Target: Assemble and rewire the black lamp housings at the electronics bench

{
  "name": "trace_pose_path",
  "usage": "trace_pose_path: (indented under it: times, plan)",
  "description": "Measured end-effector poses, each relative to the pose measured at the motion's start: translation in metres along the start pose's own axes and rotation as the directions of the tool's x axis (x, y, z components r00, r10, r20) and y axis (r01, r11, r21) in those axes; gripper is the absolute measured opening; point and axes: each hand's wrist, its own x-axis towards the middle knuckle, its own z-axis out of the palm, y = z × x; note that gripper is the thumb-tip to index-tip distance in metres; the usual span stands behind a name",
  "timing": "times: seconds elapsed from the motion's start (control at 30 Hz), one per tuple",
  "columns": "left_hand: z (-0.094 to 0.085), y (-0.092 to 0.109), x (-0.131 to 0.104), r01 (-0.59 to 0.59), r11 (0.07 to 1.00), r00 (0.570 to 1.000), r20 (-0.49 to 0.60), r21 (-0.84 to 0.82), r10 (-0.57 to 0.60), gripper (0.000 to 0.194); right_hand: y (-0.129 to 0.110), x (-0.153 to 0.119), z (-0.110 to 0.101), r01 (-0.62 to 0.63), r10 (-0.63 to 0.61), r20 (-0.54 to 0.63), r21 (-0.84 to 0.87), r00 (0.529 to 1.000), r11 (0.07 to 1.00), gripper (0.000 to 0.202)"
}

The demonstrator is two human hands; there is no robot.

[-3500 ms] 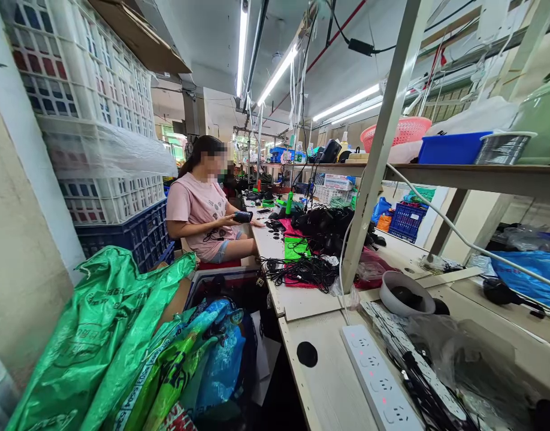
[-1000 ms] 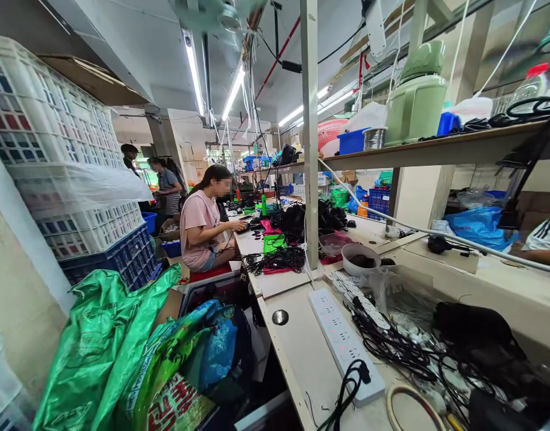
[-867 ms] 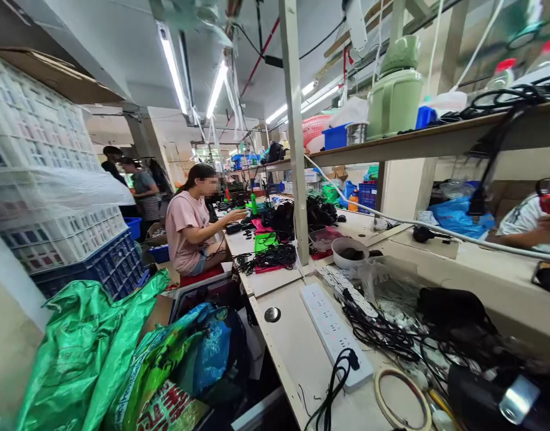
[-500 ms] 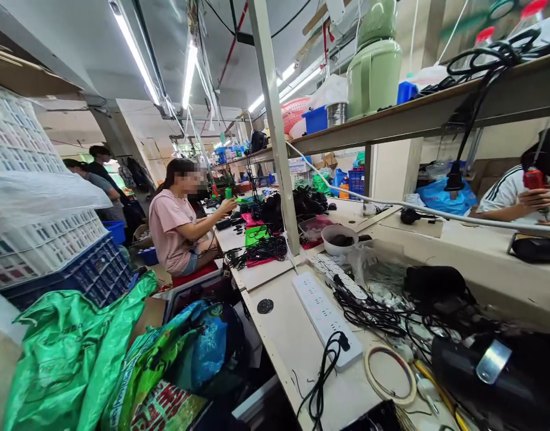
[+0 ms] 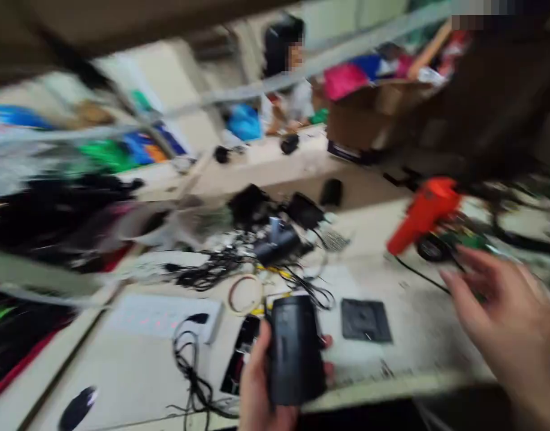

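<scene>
Head view, blurry from motion. The black casing (image 5: 297,350) is in my left hand (image 5: 254,386), low and centre, above the near edge of the table (image 5: 414,338). Looks like hard moulded plastic: stiff, probably fairly light, though I can't tell whether it's hollow or packed. Smooth faces with a dull sheen, so likely a bit slippery; shouldn't crush, but corners could scuff or crack if dropped. Best hold is across the width, on the long sides, as I have it, leaving the broad face free.

Left pose: palm up under the casing, thumb along its left side, fingers wrapped behind with tips showing at the right edge. Firm-looking grip, casing roughly upright and facing me.

Right hand (image 5: 508,317) comes in from the right edge, over the table, thumb and index finger wide apart. I see nothing gripped between them; blur hides the rest. Nearest thing is the red tool (image 5: 421,215), just beyond the fingertips, a black round part (image 5: 431,246) beside it. The flat black plate (image 5: 366,320) lies between my hands, touched by neither. A tape roll (image 5: 245,294) sits beyond the casing, slightly left; black cord (image 5: 194,374) lies loosely coiled left of my left hand.
</scene>
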Motion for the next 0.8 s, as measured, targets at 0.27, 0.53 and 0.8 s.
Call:
trace_pose_path:
  times: [0.27, 0.53, 0.8]
  plan:
    - [0.002, 0.008, -0.004, -0.124, 0.980, 0.939, -0.301, 0.154, 0.167, 0.057, 0.022, -0.013, 0.002, -0.006, 0.021, 0.296, -0.050, 0.955, 0.999, 0.013]
    - [0.006, 0.002, 0.004, -0.122, 0.982, 0.948, -0.277, 0.144, 0.158, 0.056, 0.037, -0.020, 0.035, -0.103, 0.112, 0.576, -0.048, 0.810, 0.994, 0.007]
    - [0.019, -0.004, 0.010, -0.056, 0.996, 0.970, -0.232, 0.074, 0.071, 0.048, 0.046, -0.019, 0.056, -0.059, 0.132, 0.604, -0.140, 0.786, 0.988, 0.012]
